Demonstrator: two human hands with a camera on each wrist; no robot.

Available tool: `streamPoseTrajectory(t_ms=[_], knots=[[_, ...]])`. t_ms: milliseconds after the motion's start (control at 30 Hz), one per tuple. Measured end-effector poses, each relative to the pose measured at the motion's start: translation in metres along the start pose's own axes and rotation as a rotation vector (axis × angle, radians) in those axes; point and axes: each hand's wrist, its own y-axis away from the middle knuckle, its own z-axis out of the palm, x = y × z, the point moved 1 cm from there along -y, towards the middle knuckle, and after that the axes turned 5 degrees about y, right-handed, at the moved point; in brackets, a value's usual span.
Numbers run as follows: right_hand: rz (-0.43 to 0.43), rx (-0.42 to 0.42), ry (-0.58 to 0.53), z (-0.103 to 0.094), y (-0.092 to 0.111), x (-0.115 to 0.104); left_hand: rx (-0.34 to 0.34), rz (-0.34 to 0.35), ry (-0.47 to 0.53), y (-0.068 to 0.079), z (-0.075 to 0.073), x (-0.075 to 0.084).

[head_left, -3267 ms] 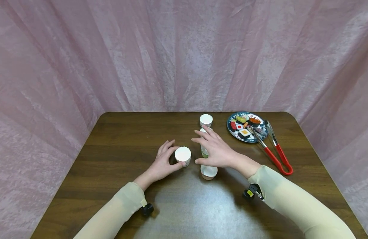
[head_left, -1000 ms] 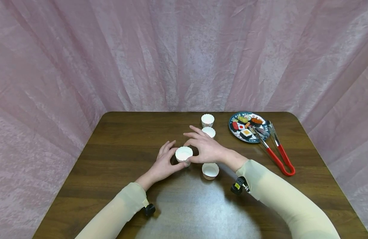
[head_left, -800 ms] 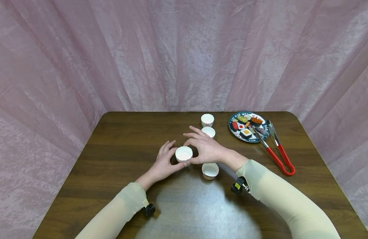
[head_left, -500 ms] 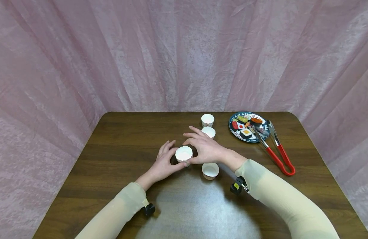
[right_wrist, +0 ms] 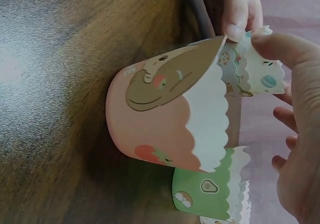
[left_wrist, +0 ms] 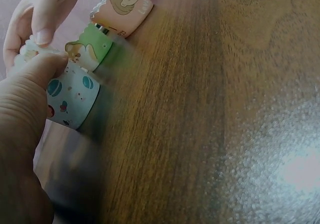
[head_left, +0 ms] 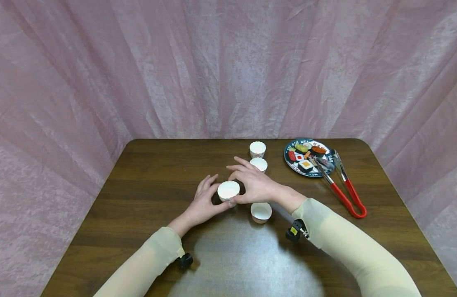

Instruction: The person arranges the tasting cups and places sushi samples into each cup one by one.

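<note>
Near the table's middle in the head view, my left hand holds a light blue paper baking cup with macaron prints, thumb on its near side. My right hand pinches the scalloped rim of a pale baking cup, which stands partly out of the blue one. A pink baking cup with a cartoon face stands just nearer than my right hand. A green baking cup shows in both wrist views; in the head view my right hand hides it.
Two more white-rimmed baking cups stand in line toward the table's back edge. At the back right, a sushi-patterned plate lies under the tips of red-handled tongs. A pink curtain hangs behind the wooden table.
Since the oldest frame, my right hand has moved left from above the green cup to pinch the rim at my left hand. Over the last second both hands stay almost still.
</note>
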Motion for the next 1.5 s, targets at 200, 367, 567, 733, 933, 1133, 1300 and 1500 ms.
streamPoseTrajectory(t_ms=[200,367,567,733,933,1133,1300,1500], knots=[[-0.002,0.044,-0.048,-0.008,-0.001,0.002,-0.005,-0.01,-0.001,-0.001,0.0,-0.001],[0.053,0.067,-0.03,-0.021,-0.004,0.006,0.007,0.006,-0.018,0.0,-0.002,-0.001],[0.155,0.076,0.017,-0.035,-0.008,0.019,0.01,0.006,-0.018,0.001,-0.004,0.001],[0.214,0.061,0.051,-0.043,-0.014,0.028,0.01,0.004,-0.008,0.002,-0.006,0.001],[0.271,0.049,0.103,-0.046,-0.03,0.037,0.014,0.014,-0.002,0.004,-0.007,0.0],[0.331,0.031,0.189,-0.04,-0.05,0.051,0.006,0.006,0.0,0.007,-0.009,0.001],[0.37,0.017,0.218,-0.034,-0.067,0.062,-0.001,0.0,0.001,0.007,-0.008,0.0],[0.417,-0.042,0.255,-0.027,-0.081,0.069,0.003,-0.005,0.007,0.009,-0.009,0.001]])
